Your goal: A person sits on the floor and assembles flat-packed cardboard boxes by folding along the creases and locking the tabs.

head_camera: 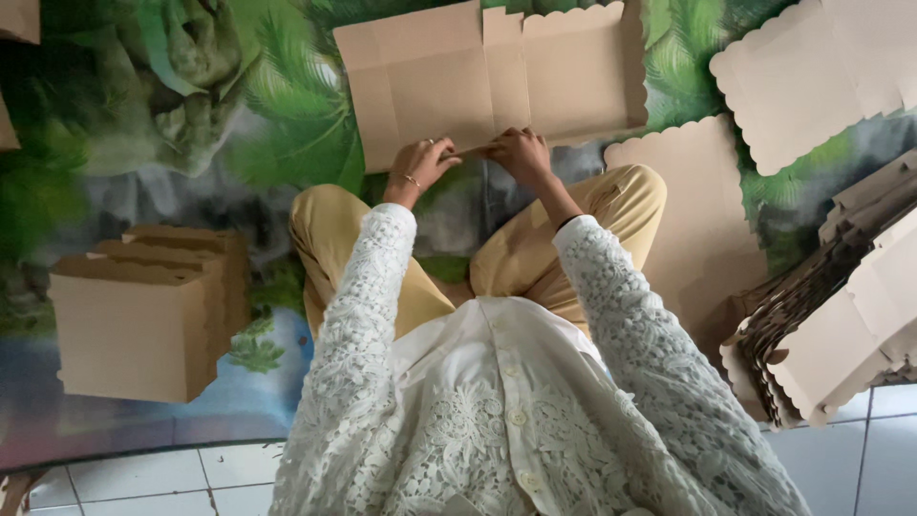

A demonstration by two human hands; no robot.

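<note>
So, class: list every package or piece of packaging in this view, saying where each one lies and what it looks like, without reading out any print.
Flat brown cardboard box blank: top centre on the leaf-patterned mat, creased, scalloped edge; left hand and right hand press its near edge.
Folded plain brown cardboard boxes: left, stacked, rectangular.
Pile of flat brown blanks: right edge, scalloped.
Loose scalloped brown sheets: top right.
No labels, signs or screens.

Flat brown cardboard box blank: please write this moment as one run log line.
left hand: pressing near edge | right hand: pressing same edge | flat brown cardboard box blank: unfolded on green leaf-print mat
</note>
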